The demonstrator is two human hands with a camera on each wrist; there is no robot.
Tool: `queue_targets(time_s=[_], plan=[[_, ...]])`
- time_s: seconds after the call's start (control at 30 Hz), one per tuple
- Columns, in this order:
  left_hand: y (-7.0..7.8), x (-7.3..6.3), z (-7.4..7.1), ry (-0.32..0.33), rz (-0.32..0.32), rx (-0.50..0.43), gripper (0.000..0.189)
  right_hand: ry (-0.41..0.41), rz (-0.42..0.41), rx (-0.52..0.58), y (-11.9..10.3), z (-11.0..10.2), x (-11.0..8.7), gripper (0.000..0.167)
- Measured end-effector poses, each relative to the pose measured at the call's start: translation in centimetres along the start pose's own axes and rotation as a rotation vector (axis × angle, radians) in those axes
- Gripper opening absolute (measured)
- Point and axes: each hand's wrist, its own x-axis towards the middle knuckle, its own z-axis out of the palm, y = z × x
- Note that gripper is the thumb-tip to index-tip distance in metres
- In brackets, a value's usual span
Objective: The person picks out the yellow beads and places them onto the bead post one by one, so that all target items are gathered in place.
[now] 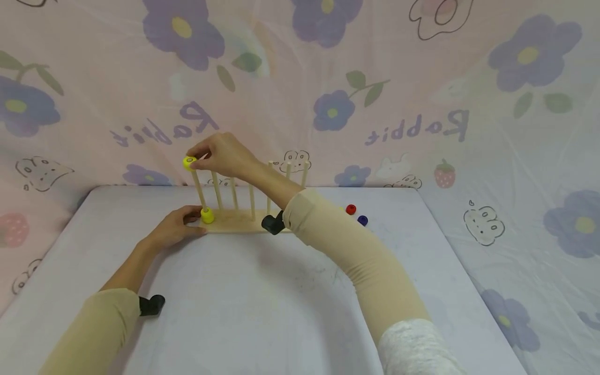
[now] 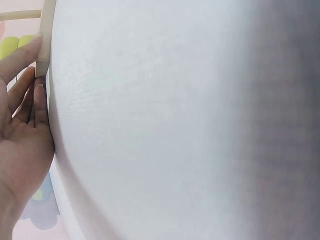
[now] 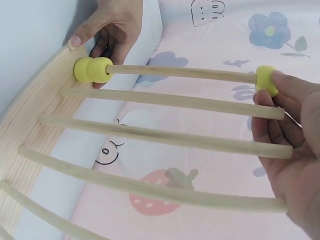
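Observation:
A wooden peg rack stands on the table, its flat base [image 1: 229,225] carrying a row of upright pegs. My right hand [image 1: 228,155] pinches a yellow bead [image 1: 188,164] between thumb and fingers at the top of the leftmost peg [image 1: 199,188]. In the right wrist view the peg's tip meets that bead [image 3: 264,82]. Lower on the same peg, two yellow beads [image 3: 92,70] sit stacked against the base. My left hand [image 1: 172,229] grips the base's left end, thumb on the near edge and fingers behind. The other pegs [image 3: 165,136] carry no beads in view.
A red bead [image 1: 351,209] and a dark blue bead [image 1: 362,220] lie on the white table [image 1: 262,312] to the right of the rack. A bit of yellow shows beside them, mostly behind my right sleeve [image 1: 347,250]. A patterned cloth [image 1: 290,78] hangs behind the table.

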Motion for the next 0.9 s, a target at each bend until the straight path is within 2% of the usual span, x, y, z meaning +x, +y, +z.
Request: queue_targets(time_s=[0.2,0.67,0.9], plan=[[0.0,0.1,0.0,0.004,0.004,-0.005,0.079,0.002,0.006,0.017,0.0,-0.3,0.0,0.031],[0.0,0.0,0.1,0.006,0.011,-0.004,0.08,0.133,-0.037,0.239,0.1,-1.5,-0.8,0.027],[0.1,-0.2,0.0,0.003,0.003,-0.002,0.082,0.172,-0.036,0.298,0.9,-2.5,-1.4,0.027]])
